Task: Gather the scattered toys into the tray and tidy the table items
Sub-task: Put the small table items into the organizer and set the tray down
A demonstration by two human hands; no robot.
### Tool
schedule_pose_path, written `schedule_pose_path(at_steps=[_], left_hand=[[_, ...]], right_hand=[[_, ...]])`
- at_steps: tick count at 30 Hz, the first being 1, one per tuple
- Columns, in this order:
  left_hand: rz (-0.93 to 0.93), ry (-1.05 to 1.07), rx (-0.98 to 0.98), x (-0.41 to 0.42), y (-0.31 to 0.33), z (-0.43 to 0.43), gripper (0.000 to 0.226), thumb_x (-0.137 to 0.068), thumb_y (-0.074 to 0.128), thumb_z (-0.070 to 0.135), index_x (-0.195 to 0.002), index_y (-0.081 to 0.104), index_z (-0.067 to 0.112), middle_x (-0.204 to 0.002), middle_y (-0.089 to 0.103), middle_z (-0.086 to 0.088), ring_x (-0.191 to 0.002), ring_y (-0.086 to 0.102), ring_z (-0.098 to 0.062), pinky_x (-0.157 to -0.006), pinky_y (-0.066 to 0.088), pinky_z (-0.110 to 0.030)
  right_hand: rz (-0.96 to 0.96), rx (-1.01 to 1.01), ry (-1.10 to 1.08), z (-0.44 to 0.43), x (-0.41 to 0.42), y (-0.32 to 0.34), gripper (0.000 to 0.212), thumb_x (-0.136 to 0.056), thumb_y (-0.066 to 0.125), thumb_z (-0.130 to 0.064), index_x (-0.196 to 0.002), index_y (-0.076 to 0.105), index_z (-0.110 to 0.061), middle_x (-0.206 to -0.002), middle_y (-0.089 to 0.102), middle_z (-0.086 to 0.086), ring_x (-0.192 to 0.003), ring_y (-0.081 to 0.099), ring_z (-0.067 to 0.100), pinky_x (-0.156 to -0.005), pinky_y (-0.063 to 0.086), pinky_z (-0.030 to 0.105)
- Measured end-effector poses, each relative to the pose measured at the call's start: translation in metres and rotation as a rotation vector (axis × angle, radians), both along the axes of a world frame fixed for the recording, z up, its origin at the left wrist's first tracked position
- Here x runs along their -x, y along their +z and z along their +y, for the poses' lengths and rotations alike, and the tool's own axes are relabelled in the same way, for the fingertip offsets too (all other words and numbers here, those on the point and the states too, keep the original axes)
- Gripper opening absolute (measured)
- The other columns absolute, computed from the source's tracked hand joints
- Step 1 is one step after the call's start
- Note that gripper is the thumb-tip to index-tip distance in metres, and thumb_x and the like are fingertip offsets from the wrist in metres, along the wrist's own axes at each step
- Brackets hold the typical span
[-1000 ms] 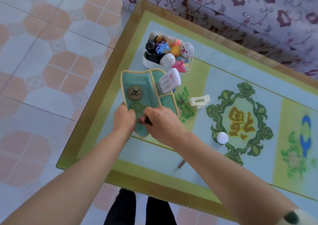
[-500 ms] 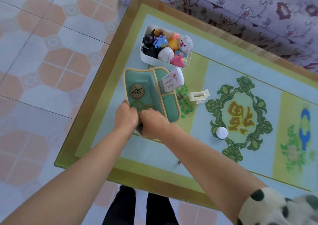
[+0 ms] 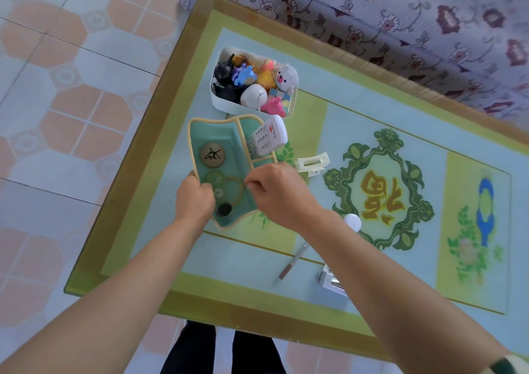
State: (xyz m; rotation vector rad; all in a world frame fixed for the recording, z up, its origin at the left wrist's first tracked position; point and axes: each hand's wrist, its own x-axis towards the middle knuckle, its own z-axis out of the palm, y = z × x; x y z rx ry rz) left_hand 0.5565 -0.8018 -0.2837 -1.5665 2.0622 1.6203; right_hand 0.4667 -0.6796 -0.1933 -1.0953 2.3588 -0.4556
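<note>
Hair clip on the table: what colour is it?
The hair clip is cream, seen best in the head view.

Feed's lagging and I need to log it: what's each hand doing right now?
Left hand: gripping the green tray by its near rim.
Right hand: fingers curled over the tray; what it pinches cannot be told.

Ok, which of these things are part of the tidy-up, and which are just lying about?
Job:
green tray, gripped by the left hand
white toy box
remote
hair clip
white round object
thin stick

Lying about:
floral cover
tiled floor
</note>
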Motion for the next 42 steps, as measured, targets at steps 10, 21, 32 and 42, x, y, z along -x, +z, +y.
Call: schedule_pose_path(at_steps=[10, 21, 32, 42], left_hand=[[-0.011, 0.026, 0.000, 0.018, -0.022, 0.014, 0.023, -0.082, 0.041, 0.000, -0.095, 0.058, 0.007, -0.086, 0.062, -0.010, -0.081, 0.057, -0.034, -0.067, 0.045, -0.037], [0.003, 0.048, 0.041, 0.018, -0.031, 0.025, 0.021, -0.082, 0.043, 0.000, -0.090, 0.057, 0.014, -0.075, 0.059, 0.003, -0.071, 0.055, -0.021, -0.055, 0.038, -0.027], [0.003, 0.096, 0.015, 0.017, -0.030, 0.027, 0.021, -0.083, 0.042, 0.000, -0.093, 0.057, 0.010, -0.077, 0.058, -0.003, -0.074, 0.055, -0.027, -0.060, 0.039, -0.030], [-0.015, 0.117, 0.008, 0.021, -0.020, 0.035, 0.022, -0.084, 0.041, 0.000, -0.097, 0.058, 0.007, -0.090, 0.061, -0.013, -0.081, 0.056, -0.033, -0.070, 0.046, -0.038]], right_hand=[[0.113, -0.238, -0.433, 0.077, 0.064, -0.079, 0.020, -0.086, 0.046, -0.008, -0.074, 0.062, -0.003, -0.066, 0.051, 0.010, -0.064, 0.046, 0.029, -0.054, 0.031, 0.027], [0.143, -0.375, -0.284, 0.062, 0.062, -0.146, 0.023, -0.084, 0.048, 0.007, -0.102, 0.058, -0.004, -0.103, 0.061, 0.013, -0.089, 0.060, 0.032, -0.070, 0.050, 0.038], [0.014, -0.272, -0.391, 0.079, 0.067, -0.146, 0.010, -0.086, 0.051, -0.006, -0.077, 0.051, -0.003, -0.082, 0.048, 0.008, -0.072, 0.046, 0.026, -0.061, 0.034, 0.031], [-0.190, 0.118, -0.702, 0.092, 0.055, -0.048, 0.006, -0.078, 0.061, -0.013, -0.072, 0.063, -0.015, -0.062, 0.062, -0.005, -0.056, 0.053, 0.009, -0.052, 0.039, 0.019]])
